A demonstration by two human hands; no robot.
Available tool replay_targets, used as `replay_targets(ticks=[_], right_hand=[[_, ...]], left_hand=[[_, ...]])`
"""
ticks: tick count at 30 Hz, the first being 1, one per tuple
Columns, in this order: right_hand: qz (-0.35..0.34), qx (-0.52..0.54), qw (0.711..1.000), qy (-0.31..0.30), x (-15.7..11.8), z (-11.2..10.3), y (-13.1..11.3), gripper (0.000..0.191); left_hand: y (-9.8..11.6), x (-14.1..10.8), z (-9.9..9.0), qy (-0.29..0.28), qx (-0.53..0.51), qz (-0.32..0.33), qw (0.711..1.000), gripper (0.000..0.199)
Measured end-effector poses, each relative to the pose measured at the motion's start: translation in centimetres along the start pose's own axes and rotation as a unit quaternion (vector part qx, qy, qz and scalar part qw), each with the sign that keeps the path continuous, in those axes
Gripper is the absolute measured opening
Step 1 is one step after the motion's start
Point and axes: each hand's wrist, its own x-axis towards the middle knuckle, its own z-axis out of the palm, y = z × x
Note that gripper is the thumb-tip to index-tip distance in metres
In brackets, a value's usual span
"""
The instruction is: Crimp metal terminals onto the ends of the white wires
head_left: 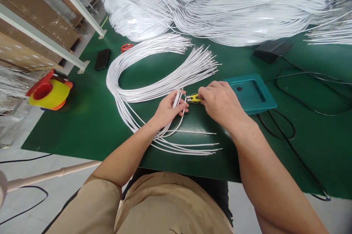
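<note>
Several white wires (177, 101) are pinched near their ends in my left hand (170, 108). My right hand (218, 100) is wrapped round the yellow handles of small pliers (194, 98), whose metal jaws point left at a wire end beside my left fingertips. Whether the jaws grip that wire is too small to tell. Above my left hand, a thick bundle of white wires (143, 89) bends in a U, its cut ends fanned to the right. Below my hands, several loose wire ends (192, 145) lie on the green table (115, 127).
Large white wire coils (247, 7) fill the back. A teal tray (247, 111) lies right of my hand, near black cables (291, 138) and a black box (273, 51). Leftward are a phone (102, 59), red-handled scissors (127, 47) and a yellow tape roll (52, 94).
</note>
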Motion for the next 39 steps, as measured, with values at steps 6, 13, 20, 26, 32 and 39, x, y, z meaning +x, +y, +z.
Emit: replay_targets(ticks=[6, 13, 20, 26, 32, 39], right_hand=[[0.001, 0.0, 1.0, 0.021, 0.2, 0.5, 0.4, 0.021], [0.024, 0.016, 0.999, 0.039, 0.0, 0.1, 0.3, 0.018], [0.191, -0.005, 0.969, 0.158, -1.1, 1.4, 2.5, 0.035], [0.156, 0.023, 0.973, 0.169, -0.7, 0.3, 1.5, 0.031], [-0.197, 0.2, 0.958, 0.052, -0.2, 0.2, -5.0, 0.025], [-0.089, 0.296, 0.937, -0.165, -0.8, 0.5, -7.7, 0.02]], left_hand=[[-0.2, 0.1, 0.5, 0.036, 0.045, -0.009, 0.998, 0.046], [-0.4, 0.3, 0.5, 0.021, 0.04, -0.024, 0.999, 0.047], [-0.1, 0.3, -0.2, -0.001, 0.034, -0.039, 0.999, 0.049], [0.4, 0.3, -1.4, 0.012, 0.013, -0.035, 0.999, 0.053], [0.1, 0.5, -2.3, 0.017, -0.024, -0.021, 0.999, 0.039], [0.7, 0.4, -2.7, 0.022, -0.049, -0.067, 0.996, 0.04]])
